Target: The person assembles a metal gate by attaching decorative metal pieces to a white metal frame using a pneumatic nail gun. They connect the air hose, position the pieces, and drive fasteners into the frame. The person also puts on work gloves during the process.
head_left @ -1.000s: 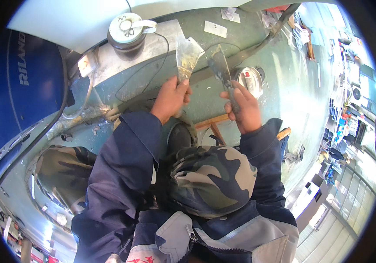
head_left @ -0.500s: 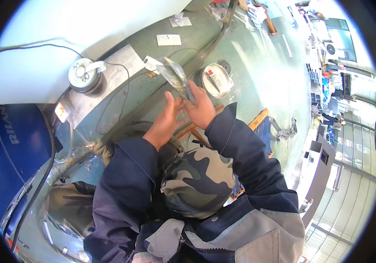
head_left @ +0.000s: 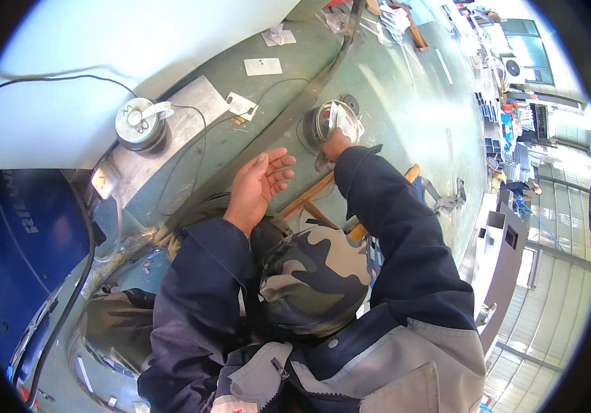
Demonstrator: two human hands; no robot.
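My left hand [head_left: 254, 189] is raised above the floor, palm turned up and fingers loosely spread, with nothing in it. Over at the right, my right hand [head_left: 336, 143] is at the near rim of a round can [head_left: 308, 127], its fingers closed round a flat grey scraper. The scraper [head_left: 321, 162] shows only in part below the hand; the rest is hidden. Inside the can a white tube [head_left: 334, 118] is partly covered by the hand. A dark round lid [head_left: 350, 104] lies just beyond the can.
At the left, a lidded pot [head_left: 140, 124] stands on a pale board [head_left: 192, 113] beside a large white panel [head_left: 89, 48]. Cables cross the floor. A wooden frame [head_left: 309, 196] lies near my knee [head_left: 316, 282]. White cards [head_left: 262, 66] are scattered ahead.
My right hand has moved away from the left, rightward to the can, carrying the scraper. My left hand has stayed near its place and turned its palm up.
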